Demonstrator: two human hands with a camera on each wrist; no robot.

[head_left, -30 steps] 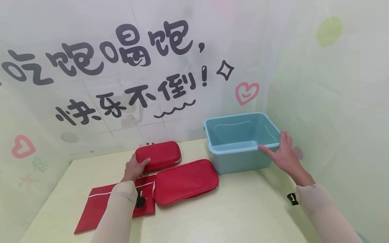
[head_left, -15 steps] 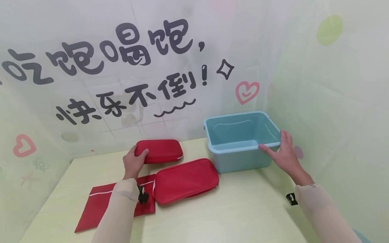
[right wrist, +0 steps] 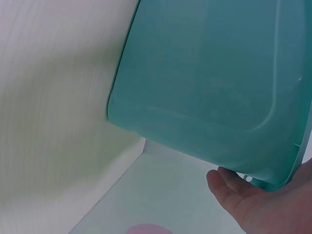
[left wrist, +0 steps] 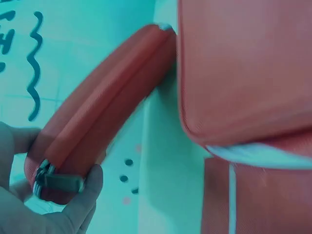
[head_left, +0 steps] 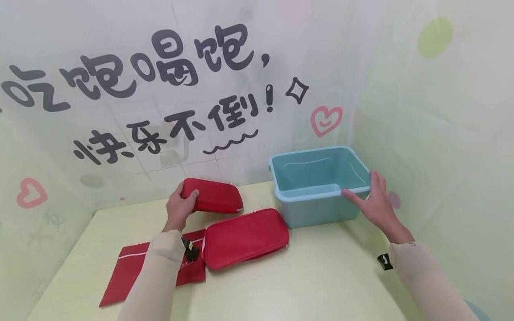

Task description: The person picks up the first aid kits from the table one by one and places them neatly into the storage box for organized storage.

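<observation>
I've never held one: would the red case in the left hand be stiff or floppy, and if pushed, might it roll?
The red case is probably stiff: gripped at one end by the left hand, it shows no sag. Its broad, flattish face suggests it would hardly roll.

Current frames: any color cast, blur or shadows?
Head: fairly even light, soft shadow on the table beside the blue bin; left wrist: strong cyan cast, larger red pouch looks smeared along its lower edge; right wrist: dimmer, with a broad soft shadow on the table.
</observation>
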